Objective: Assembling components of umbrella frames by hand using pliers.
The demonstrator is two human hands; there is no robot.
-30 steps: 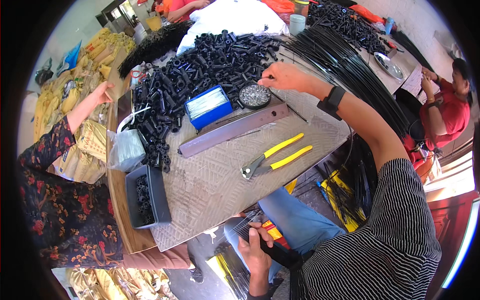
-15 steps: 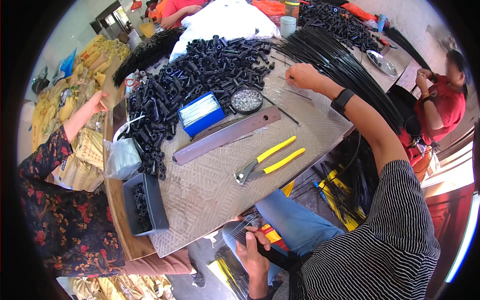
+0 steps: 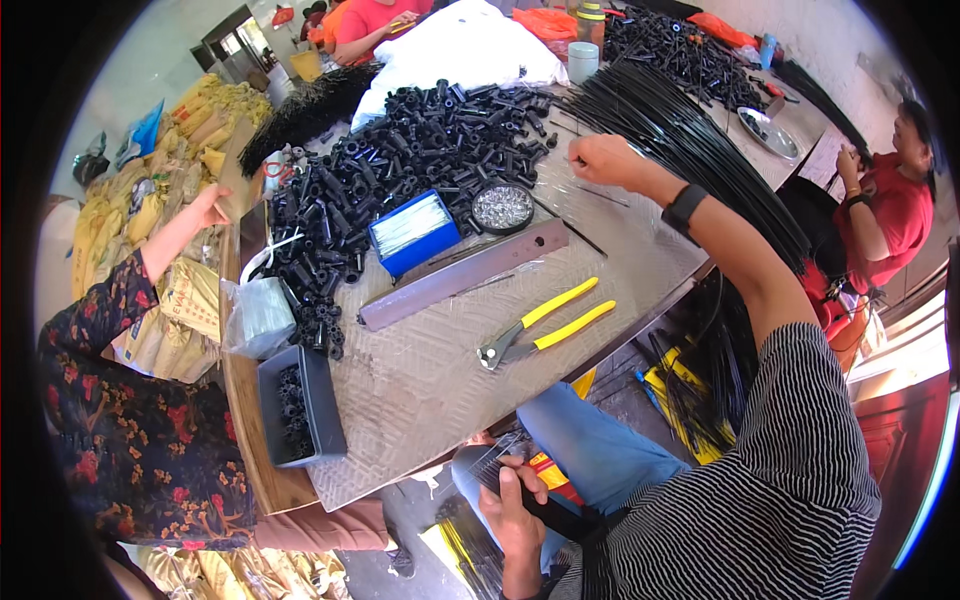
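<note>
Low in front, over my lap, my left hand (image 3: 517,508) is closed around a bundle of thin black rods (image 3: 556,515), whose tips fan out past the fingers. My right hand (image 3: 607,161) reaches far over the table, its fingers pinched together just above the tabletop; anything between them is too small to make out. Beside it lies a big sheaf of long black rods (image 3: 690,135). A few loose dark rods (image 3: 600,193) rest under that wrist. Nearer me, yellow-handled end cutters (image 3: 545,325) lie on the table (image 3: 420,400), touched by neither hand.
A heap of black tubular parts (image 3: 400,150) covers the table's far left. Before it are a blue box of pale pins (image 3: 412,232), a round dish of small shiny pieces (image 3: 502,207) and a metal bar (image 3: 465,275). A grey bin (image 3: 325,400) stands at the left edge, beside a person in a flowered top (image 3: 150,440).
The whole view has shifted slightly, so the table's things appear a little further right. Both my hands keep nearly the same pose. The flowered-sleeve person's hand has shifted slightly.
</note>
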